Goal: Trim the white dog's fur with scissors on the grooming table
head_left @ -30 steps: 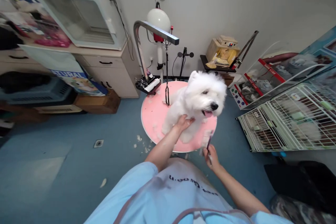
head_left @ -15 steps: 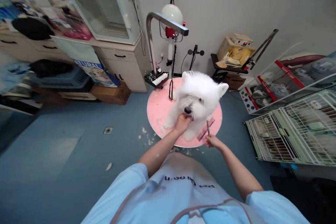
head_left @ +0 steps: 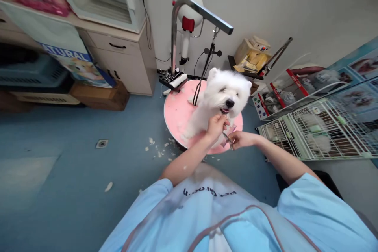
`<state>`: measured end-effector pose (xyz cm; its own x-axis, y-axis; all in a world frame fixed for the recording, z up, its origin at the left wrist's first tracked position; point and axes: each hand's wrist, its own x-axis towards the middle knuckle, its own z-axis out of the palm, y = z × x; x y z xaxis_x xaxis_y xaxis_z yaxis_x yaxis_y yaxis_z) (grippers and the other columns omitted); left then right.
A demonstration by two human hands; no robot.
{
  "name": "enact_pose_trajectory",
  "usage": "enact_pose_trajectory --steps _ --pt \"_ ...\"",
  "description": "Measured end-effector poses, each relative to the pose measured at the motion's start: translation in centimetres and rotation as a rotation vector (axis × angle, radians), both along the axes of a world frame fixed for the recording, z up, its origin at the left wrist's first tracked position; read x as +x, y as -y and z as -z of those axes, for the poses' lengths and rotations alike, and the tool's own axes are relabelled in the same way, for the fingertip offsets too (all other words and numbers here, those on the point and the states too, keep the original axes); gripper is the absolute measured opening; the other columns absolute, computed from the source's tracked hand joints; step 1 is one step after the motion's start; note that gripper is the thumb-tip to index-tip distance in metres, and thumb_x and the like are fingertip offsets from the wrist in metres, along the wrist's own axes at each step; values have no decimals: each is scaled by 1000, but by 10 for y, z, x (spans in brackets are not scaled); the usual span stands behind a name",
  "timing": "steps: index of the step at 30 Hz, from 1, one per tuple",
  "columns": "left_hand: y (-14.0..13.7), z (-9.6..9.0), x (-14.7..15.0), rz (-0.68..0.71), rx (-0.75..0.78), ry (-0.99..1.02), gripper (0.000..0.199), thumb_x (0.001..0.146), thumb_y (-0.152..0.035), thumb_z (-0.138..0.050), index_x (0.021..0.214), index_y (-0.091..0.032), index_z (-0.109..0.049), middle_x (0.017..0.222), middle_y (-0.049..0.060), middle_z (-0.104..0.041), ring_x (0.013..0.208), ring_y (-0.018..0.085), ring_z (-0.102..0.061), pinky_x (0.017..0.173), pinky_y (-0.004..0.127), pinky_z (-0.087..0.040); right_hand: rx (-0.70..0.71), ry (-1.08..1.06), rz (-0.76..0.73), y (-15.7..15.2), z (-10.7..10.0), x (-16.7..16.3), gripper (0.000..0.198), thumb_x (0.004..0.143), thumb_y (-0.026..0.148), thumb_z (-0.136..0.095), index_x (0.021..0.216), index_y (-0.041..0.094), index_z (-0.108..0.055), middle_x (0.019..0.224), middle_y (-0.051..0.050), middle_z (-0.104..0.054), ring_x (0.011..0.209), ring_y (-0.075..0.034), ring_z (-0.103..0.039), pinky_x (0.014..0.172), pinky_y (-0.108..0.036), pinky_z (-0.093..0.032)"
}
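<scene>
A fluffy white dog (head_left: 226, 86) sits on a round pink grooming table (head_left: 177, 110), facing me with its mouth slightly open. Just under its chin, my left hand (head_left: 217, 126) is closed in a pinch on the chin fur; the fingertips are partly hidden. My right hand (head_left: 241, 139) grips a pair of scissors (head_left: 227, 139), whose blades point up and left, close to my left hand and in front of the dog's chest. Behind the scissors, a purplish comb (head_left: 233, 129) lies on the table, partly covered.
A metal grooming arm (head_left: 203, 12) with a dangling black loop (head_left: 201, 82) rises over the table. A black tool tray (head_left: 173, 80) is fixed at the back left edge. White fur clippings (head_left: 159, 153) litter the blue floor. Wire cages (head_left: 319, 130) stand at right, cabinets (head_left: 118, 59) at left.
My view has turned right and closer. The dog's head has turned and lifted to face me. The scissors have swung from upright to slanting left, and my right hand has come nearer to my left.
</scene>
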<state>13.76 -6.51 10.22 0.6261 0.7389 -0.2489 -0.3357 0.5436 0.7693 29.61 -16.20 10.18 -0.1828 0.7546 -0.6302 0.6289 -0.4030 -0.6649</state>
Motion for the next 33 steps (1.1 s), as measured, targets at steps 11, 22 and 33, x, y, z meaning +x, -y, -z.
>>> enact_pose_trajectory --steps 11,22,33 --pt "11 -2 0 37 -103 127 29 91 -14 -55 63 -13 -59 56 -1 -59 42 4 -45 46 20 -31 72 422 -30 -20 -40 -6 21 66 33 -69 78 20 -58 69 5 -56 62 -12 -47 59 -24 -37" --pt "16 4 7 -18 -146 240 29 90 -20 -57 62 -14 -56 54 -2 -56 42 6 -44 48 21 -34 147 640 -83 -32 -43 -12 15 68 26 -68 78 20 -59 71 2 -63 67 -14 -55 65 -24 -41" --pt "20 -22 5 43 -225 190 35 94 -16 -55 59 -14 -56 54 -2 -57 41 5 -43 46 20 -29 211 690 -25 -29 -34 8 7 67 21 -66 69 19 -60 70 0 -66 71 -17 -58 69 -26 -44"
